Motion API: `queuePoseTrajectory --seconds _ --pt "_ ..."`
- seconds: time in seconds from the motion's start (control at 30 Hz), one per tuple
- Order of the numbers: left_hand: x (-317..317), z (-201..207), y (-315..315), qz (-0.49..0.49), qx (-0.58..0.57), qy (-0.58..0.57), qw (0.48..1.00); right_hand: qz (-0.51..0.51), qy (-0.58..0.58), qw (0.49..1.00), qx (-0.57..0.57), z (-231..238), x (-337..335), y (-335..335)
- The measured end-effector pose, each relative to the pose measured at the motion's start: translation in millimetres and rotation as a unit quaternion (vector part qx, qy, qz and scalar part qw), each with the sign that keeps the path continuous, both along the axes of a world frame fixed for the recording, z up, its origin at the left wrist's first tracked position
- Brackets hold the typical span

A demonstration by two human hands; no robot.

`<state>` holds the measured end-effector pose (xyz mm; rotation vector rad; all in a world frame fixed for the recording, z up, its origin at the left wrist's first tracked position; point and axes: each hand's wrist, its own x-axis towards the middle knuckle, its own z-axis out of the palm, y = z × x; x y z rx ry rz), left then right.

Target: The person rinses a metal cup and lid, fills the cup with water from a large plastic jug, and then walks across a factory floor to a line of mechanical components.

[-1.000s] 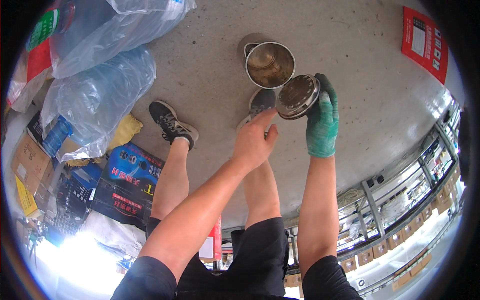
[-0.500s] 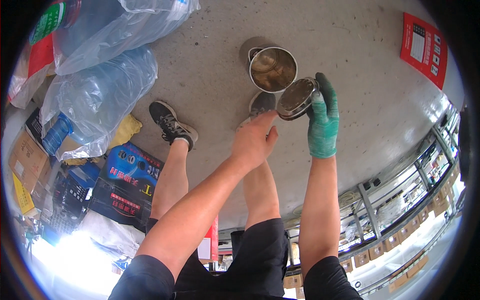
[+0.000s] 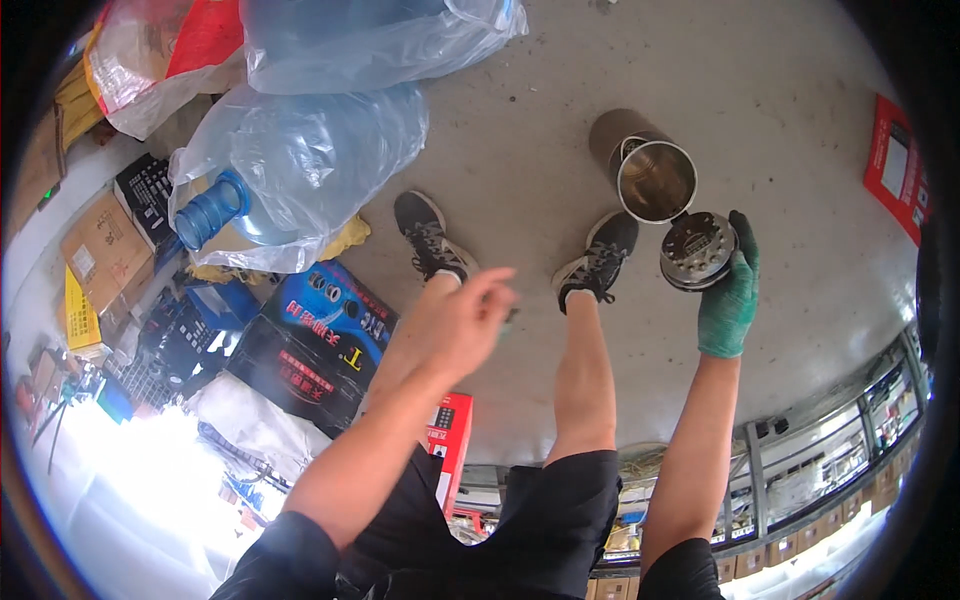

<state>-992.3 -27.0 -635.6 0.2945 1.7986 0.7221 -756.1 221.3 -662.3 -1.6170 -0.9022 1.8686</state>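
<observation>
Gloved right hand pinches a lid beside the pot; bare left hand hangs empty, fingers loose.

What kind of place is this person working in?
Probably a stockroom or small warehouse: bare concrete floor, stacked cardboard boxes, metal shelving, and bagged water jugs. The gloved right hand holds a metal lid.

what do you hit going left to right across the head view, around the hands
big clear water jug in a plastic bag → bare left hand → black shoe → round metal lid → green-gloved right hand → red packet on the floor
</observation>
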Motion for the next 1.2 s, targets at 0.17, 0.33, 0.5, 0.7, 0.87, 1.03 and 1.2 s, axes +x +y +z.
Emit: queuePoseTrajectory --seconds 0.17,0.33,0.5,0.7,0.87,1.03,1.2 --pt "-94.1 50.2 -56.1 0.026 -0.063 0.079 0.995 0.009 -0.002 0.999 0.044 -1.5 -6.0 2.5" --pt "-130.6 79.4 -96.6 0.096 -0.128 0.049 0.986 0.034 -0.061 0.997 0.022 7.6 -9.7 4.8" --pt "-138.0 84.6 -123.0 0.125 -0.136 0.029 0.982 0.124 -0.178 0.974 0.063 18.1 -23.6 7.4" --pt "-139.6 79.2 -131.6 0.121 -0.137 0.016 0.983 0.212 -0.284 0.932 0.078 18.7 -23.7 17.8" --pt "-138.5 72.8 -135.9 0.137 -0.140 -0.010 0.981 0.238 -0.312 0.916 0.087 5.1 -20.6 16.5" --pt "-148.9 79.9 -147.6 0.150 -0.119 0.095 0.977 0.283 -0.316 0.898 0.115 10.7 -59.1 -13.6" --pt "-196.5 72.9 -119.8 0.225 -0.037 0.310 0.923 0.364 -0.143 0.916 0.092 53.1 -169.1 -84.2"
